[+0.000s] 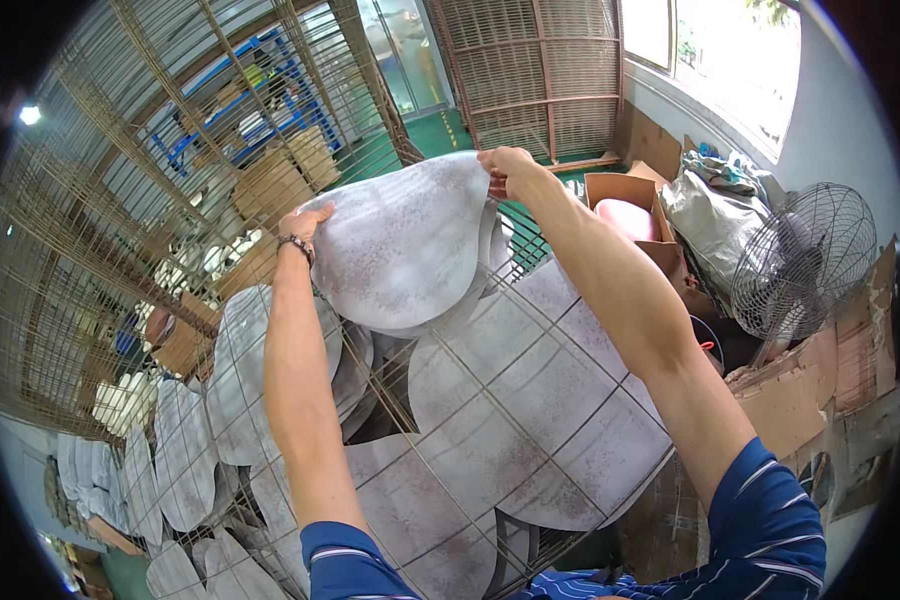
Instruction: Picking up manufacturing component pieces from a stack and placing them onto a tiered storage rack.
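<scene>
I hold a grey, mottled heart-shaped sheet [405, 245] up in front of me with both hands. My left hand [308, 222], with a bracelet on the wrist, grips its left edge. My right hand [508, 170] pinches its upper right edge. Below it a wire mesh rack [530, 330] carries several more of the same grey sheets [530, 420], laid overlapping on the grid. Both forearms reach up from the lower edge, in blue striped sleeves.
More grey sheets [185, 450] lie on lower rack levels at left. A standing fan [800, 265], cardboard boxes [630, 195] and a grey bag [715, 215] crowd the right side. Woven screens [540, 70] stand at the back on a green floor.
</scene>
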Motion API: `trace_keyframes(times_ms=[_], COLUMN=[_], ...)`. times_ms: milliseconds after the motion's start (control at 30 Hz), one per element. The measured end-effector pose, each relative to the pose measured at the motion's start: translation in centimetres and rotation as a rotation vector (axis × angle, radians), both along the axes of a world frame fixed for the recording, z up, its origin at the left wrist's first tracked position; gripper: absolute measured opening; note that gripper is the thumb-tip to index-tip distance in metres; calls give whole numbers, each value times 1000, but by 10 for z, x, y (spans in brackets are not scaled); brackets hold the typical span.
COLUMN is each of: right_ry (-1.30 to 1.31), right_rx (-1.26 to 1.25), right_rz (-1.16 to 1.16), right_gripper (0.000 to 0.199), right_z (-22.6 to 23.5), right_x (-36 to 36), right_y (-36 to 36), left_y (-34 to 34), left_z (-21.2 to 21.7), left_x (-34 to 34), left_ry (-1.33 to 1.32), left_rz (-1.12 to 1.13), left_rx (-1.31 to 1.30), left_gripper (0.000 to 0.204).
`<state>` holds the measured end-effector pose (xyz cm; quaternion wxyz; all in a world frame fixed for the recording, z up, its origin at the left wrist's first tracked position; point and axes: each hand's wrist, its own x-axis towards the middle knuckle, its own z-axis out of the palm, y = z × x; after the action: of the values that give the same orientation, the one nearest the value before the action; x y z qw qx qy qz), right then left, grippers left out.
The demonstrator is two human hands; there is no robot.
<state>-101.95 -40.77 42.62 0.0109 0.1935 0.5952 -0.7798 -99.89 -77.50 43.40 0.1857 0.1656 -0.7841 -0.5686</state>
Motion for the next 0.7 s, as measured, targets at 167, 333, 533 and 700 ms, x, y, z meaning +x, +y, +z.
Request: trace_keyframes(times_ms=[167, 333, 533, 700], right_ry=[-75, 44, 298, 501], right_rx=[20, 348, 571, 605], right_rz=[118, 103, 225, 265], right_gripper=[59, 61, 58, 56], right_z=[13, 24, 56, 88], right_x=[8, 45, 127, 271], right_y=[19, 61, 125, 172], left_y=[-13, 12, 60, 112], left_z=[-8, -14, 50, 136], left_x=[-6, -13, 33, 61], left_ry=[-60, -172, 45, 491], left_rz=[28, 94, 337, -41], left_rx=[-83, -74, -763, -1024], left_gripper=[90, 95, 81, 54])
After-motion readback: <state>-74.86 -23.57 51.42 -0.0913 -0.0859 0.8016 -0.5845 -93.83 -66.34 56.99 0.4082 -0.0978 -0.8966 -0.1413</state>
